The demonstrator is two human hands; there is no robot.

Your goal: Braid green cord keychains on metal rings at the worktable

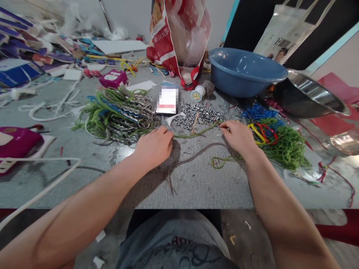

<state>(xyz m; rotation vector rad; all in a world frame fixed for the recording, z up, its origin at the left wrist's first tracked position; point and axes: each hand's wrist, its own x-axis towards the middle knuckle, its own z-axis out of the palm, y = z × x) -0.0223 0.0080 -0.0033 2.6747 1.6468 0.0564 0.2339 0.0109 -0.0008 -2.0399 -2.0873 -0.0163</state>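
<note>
A thin green cord (pixel 196 135) stretches across the table between my two hands. My left hand (pixel 157 142) is closed, its fingers curled down on the cord's left end; the fingertips are hidden. Thumb and fingers of my right hand (pixel 235 134) pinch the cord's other end, beside small metal beads. A loop of green cord (pixel 220 163) comes out under my right wrist. Nearer to me, a loose grey-brown cord (pixel 190 153) lies in a curve. Just beyond my hands spread silvery metal beads (pixel 193 116), with a lit phone (pixel 167 101) behind them.
Left lies a heap of beaded cords (pixel 112 112); right, a bundle of green cords (pixel 291 147) with red and yellow loops. Behind stand a thread spool (pixel 198 94), a red bag (pixel 164 41), a blue basin (pixel 244 71) and a metal bowl (pixel 311 93). A purple device (pixel 19 144) sits at left.
</note>
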